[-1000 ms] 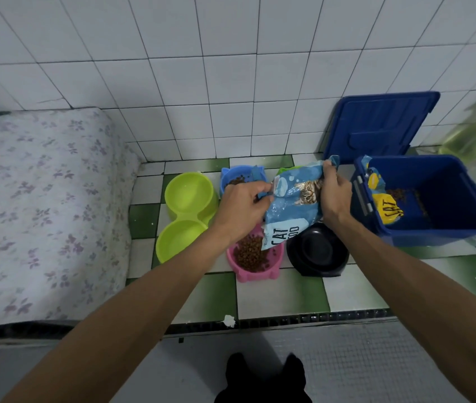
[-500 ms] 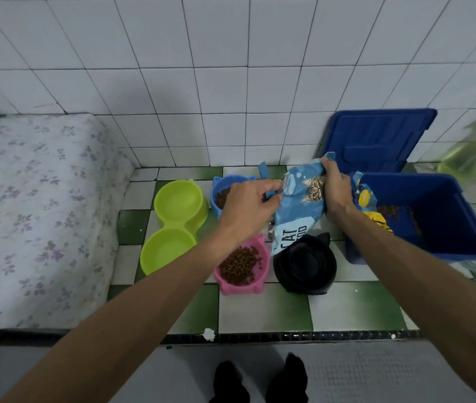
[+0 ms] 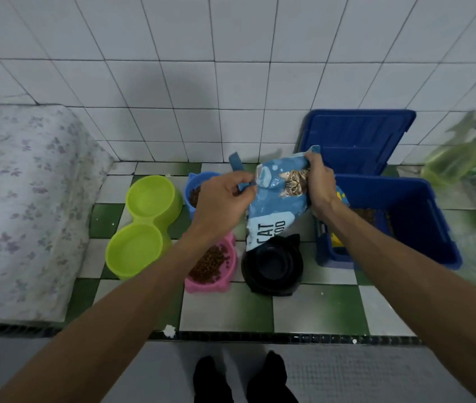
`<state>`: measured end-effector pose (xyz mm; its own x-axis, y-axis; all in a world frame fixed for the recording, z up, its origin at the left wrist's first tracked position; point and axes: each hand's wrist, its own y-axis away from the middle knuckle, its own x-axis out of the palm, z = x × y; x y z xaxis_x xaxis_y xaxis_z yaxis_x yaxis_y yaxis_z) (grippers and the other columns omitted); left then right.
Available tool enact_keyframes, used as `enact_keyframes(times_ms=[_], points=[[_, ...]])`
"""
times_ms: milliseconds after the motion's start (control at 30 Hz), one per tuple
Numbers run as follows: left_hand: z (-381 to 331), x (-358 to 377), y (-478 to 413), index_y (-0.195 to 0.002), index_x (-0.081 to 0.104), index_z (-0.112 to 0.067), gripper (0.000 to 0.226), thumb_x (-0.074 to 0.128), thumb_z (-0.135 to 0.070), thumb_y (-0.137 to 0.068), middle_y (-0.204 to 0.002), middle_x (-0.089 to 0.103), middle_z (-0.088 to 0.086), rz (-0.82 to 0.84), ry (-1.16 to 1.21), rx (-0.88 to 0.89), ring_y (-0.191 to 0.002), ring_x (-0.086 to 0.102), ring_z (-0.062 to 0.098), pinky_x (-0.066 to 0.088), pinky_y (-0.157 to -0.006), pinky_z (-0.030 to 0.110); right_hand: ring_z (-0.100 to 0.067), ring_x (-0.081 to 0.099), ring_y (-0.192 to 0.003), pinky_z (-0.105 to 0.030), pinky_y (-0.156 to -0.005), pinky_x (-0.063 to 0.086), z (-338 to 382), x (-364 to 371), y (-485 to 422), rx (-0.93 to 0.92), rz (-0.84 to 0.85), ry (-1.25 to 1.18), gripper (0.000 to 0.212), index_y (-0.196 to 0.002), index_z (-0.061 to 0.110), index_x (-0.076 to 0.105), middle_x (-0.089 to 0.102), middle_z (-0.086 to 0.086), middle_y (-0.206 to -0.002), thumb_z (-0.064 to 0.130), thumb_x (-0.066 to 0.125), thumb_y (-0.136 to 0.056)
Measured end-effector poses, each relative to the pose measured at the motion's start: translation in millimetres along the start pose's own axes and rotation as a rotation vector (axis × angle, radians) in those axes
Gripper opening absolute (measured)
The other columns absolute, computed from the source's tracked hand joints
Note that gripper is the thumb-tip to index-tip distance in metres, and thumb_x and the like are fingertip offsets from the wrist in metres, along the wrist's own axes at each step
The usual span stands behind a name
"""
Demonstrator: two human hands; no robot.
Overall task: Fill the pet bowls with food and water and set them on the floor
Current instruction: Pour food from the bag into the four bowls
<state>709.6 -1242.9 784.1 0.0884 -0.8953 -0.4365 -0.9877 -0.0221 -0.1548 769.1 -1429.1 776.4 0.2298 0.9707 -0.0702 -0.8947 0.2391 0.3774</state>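
The cat food bag (image 3: 274,205) hangs upright, long axis running 12 to 6 o'clock, its bottom just over the black bowl (image 3: 273,266) at 6. The right hand (image 3: 319,184) clamps its top corner at 1 o'clock. The left hand (image 3: 219,205) pinches what looks like a torn-off strip (image 3: 238,173) at 10.

Lt-blue cat-print bag (image 3: 277,205); pink bowl (image 3: 193,287), blk bowl (image 3: 272,266), lime dbl bowl (image 3: 146,221), grn/wht chk floor (image 3: 225,311)
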Motion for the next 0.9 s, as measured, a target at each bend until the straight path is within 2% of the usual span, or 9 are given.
enact_keyframes(times_ms=[100,167,267,367,433,600,733,800,900], points=[[-11.3,-5.3,-6.5,-0.099,0.077,-0.022,0.018,0.065,-0.016,-0.087,-0.077,0.073,0.011,0.05,0.036,0.005,-0.059,0.059,0.023,0.055,-0.065,0.044,-0.03,0.071,-0.094,-0.052,-0.086,0.057,-1.3,-5.6,10.7,-0.015,-0.062,-0.068,0.039,-0.077,0.019,0.07,0.075,-0.003,-0.081,0.051,0.048,-0.084],[-15.9,-5.9,-9.1,-0.1,0.076,-0.025,0.019,0.065,-0.017,-0.087,-0.077,0.073,0.01,0.107,0.037,0.011,-0.059,0.062,0.026,0.056,-0.068,0.04,-0.031,0.07,-0.094,-0.054,-0.087,0.056,-5.0,-12.0,14.2,-0.024,-0.132,-0.089,0.044,-0.075,0.019,0.069,0.075,-0.005,-0.084,0.057,0.048,-0.079],[-16.4,-4.2,-12.7,-0.097,0.074,-0.035,0.019,0.063,-0.03,-0.082,-0.084,0.075,0.013,0.182,0.053,0.022,-0.079,0.069,0.042,0.057,-0.078,0.057,-0.031,0.07,-0.09,-0.055,-0.087,0.055,-11.9,-17.9,25.5,-0.037,-0.25,-0.131,0.045,-0.071,0.02,0.066,0.075,-0.009,-0.084,0.061,0.048,-0.075],[-13.0,-5.5,-15.3,-0.091,0.072,-0.048,0.022,0.063,-0.03,-0.081,-0.081,0.075,0.011,0.233,0.073,0.077,-0.079,0.068,0.045,0.056,-0.074,0.061,-0.021,0.067,-0.082,-0.046,-0.085,0.055,-15.7,-14.9,48.2,-0.05,-0.402,-0.181,0.04,-0.072,0.019,0.065,0.071,0.0,-0.079,0.052,0.048,-0.086],[-10.4,-8.4,-15.8,-0.093,0.074,-0.044,0.024,0.064,-0.025,-0.083,-0.082,0.075,0.01,0.293,0.11,0.136,-0.077,0.068,0.045,0.056,-0.072,0.061,-0.019,0.066,-0.086,-0.043,-0.088,0.054,-23.7,-12.8,58.9,-0.045,-0.502,-0.196,0.041,-0.081,0.019,0.069,0.072,0.0,-0.088,0.052,0.046,-0.088],[-3.2,-19.1,-11.7,-0.093,0.075,-0.03,0.019,0.064,-0.02,-0.083,-0.085,0.075,0.007,0.409,0.114,0.241,-0.064,0.061,0.027,0.055,-0.069,0.056,-0.023,0.064,-0.098,-0.04,-0.092,0.051,-44.5,-0.8,93.3,-0.022,-0.722,-0.255,0.048,-0.1,0.018,0.071,0.07,-0.004,-0.106,0.057,0.045,-0.089],[3.2,-17.9,0.6,-0.094,0.075,-0.018,0.014,0.064,-0.015,-0.086,-0.089,0.074,0.005,0.544,0.062,0.321,-0.07,0.065,0.028,0.056,-0.072,0.048,-0.02,0.063,-0.093,-0.034,-0.081,0.048,-68.1,1.1,123.1,-0.031,-0.875,-0.309,0.039,-0.09,0.018,0.066,0.067,0.0,-0.095,0.05,0.045,-0.095],[5.9,-9.8,4.2,-0.093,0.074,-0.022,0.012,0.065,-0.017,-0.086,-0.088,0.074,0.006,0.615,0.047,0.331,-0.072,0.068,0.023,0.058,-0.073,0.044,-0.02,0.061,-0.089,-0.03,-0.073,0.043,-78.4,-4.3,136.6,-0.029,-0.938,-0.329,0.04,-0.089,0.015,0.064,0.066,-0.001,-0.093,0.049,0.045,-0.095],[5.0,5.9,8.2,-0.084,0.068,-0.035,0.012,0.063,-0.024,-0.082,-0.079,0.069,0.014,0.697,0.053,0.354,-0.063,0.06,0.017,0.054,-0.063,0.038,-0.02,0.059,-0.088,-0.029,-0.067,0.039,-85.8,-14.3,152.8,-0.028,-1.035,-0.301,0.045,-0.096,0.01,0.065,0.066,-0.004,-0.097,0.05,0.043,-0.097]])
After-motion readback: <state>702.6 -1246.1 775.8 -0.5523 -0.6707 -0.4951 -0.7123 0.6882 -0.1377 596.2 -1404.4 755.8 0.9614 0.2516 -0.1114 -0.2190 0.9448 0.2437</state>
